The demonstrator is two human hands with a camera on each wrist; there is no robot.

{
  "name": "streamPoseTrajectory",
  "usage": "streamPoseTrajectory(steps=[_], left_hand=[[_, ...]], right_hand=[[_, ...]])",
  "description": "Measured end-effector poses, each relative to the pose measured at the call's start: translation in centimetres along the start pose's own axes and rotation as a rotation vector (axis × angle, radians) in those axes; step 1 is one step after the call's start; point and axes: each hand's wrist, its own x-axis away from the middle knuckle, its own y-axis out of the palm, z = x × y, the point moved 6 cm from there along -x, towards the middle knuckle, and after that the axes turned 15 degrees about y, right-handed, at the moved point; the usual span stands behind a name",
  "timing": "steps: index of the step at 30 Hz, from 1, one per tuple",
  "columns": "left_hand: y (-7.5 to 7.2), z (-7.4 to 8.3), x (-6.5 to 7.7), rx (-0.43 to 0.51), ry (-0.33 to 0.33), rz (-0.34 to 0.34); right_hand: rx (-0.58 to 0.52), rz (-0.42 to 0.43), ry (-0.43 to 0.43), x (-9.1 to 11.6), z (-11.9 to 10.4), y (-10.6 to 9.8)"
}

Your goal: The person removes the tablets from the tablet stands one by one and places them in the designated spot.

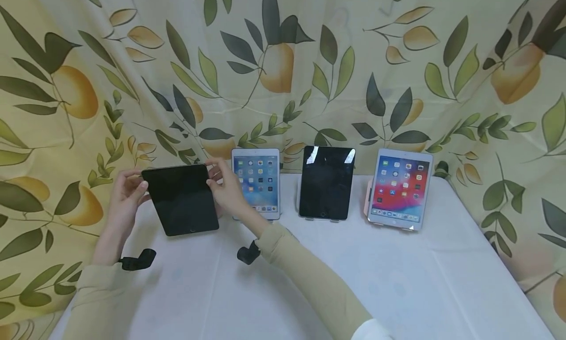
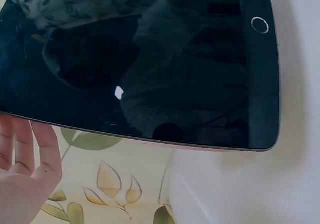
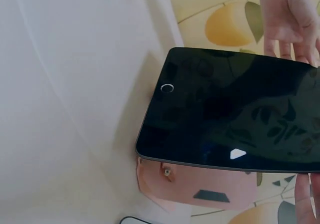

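Observation:
A black-screened tablet [image 1: 181, 202] with a round home button is gripped near its top by both hands, tilted above the white table at the left. My left hand [image 1: 121, 202] pinches its upper left edge, thumb on the front and fingers behind. At the upper right corner my right hand [image 1: 231, 190] holds it with thumb and fingers. A pink stand [image 3: 237, 184] shows behind and below the tablet in the right wrist view; whether they touch I cannot tell. Only the fingers [image 2: 47, 146] of the left hand and part of its palm show in the left wrist view.
Along the back of the white-covered table [image 1: 398, 291] stand a white tablet with a lit blue screen [image 1: 256, 183], a dark-screened black tablet [image 1: 327, 183] and a white tablet with a red-blue screen [image 1: 400, 190]. A fruit-patterned curtain [image 1: 309, 114] hangs behind.

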Motion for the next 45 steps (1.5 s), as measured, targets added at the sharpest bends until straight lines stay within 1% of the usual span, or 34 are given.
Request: streamPoseTrajectory(steps=[6,8,11,14,18,21,25,29,32,36,39,41,43,45], left_hand=[[0.3,0.6,0.9,0.013,0.004,-0.010],[0.4,0.7,1.2,0.012,-0.006,-0.014],[0.5,0.9,1.8,0.014,-0.027,-0.018],[0.6,1.0,2.7,0.010,-0.062,-0.004],[0.5,0.9,3.8,0.015,-0.117,0.032],[0.3,0.7,4.5,0.014,-0.169,0.041],[0.2,0.5,5.3,0.016,-0.243,0.012],[0.6,0.3,5.6,0.026,-0.299,-0.029],[0.8,0.1,5.9,0.015,-0.346,-0.047],[0.5,-0.2,6.5,-0.020,-0.408,-0.070],[0.2,-0.5,7.1,-0.058,-0.441,-0.089],[0.0,-0.7,7.4,-0.081,-0.455,-0.098],[-0.2,-1.0,7.6,-0.083,-0.463,-0.095],[-0.2,-1.1,7.8,-0.080,-0.469,-0.093]], right_hand=[[-0.019,0.002,-0.009,1.0,0.3,-0.2],[-0.028,0.006,-0.014,1.2,0.4,-0.3],[-0.038,0.006,0.001,1.7,0.7,-0.4],[-0.035,0.002,0.015,2.3,1.0,-0.4],[-0.034,-0.010,0.037,3.2,1.2,-0.2],[-0.068,-0.036,0.082,3.9,1.5,0.0],[-0.099,-0.048,0.133,4.9,2.1,0.1],[-0.105,-0.028,0.142,5.6,2.3,-0.4],[-0.119,-0.032,0.166,5.9,2.4,-0.6],[-0.139,-0.062,0.231,6.4,2.6,-0.4],[-0.161,-0.077,0.263,6.8,2.8,0.0],[-0.172,-0.080,0.268,6.9,3.0,0.2],[-0.186,-0.083,0.275,7.1,3.4,0.5],[-0.173,-0.085,0.278,7.2,3.7,0.7]])
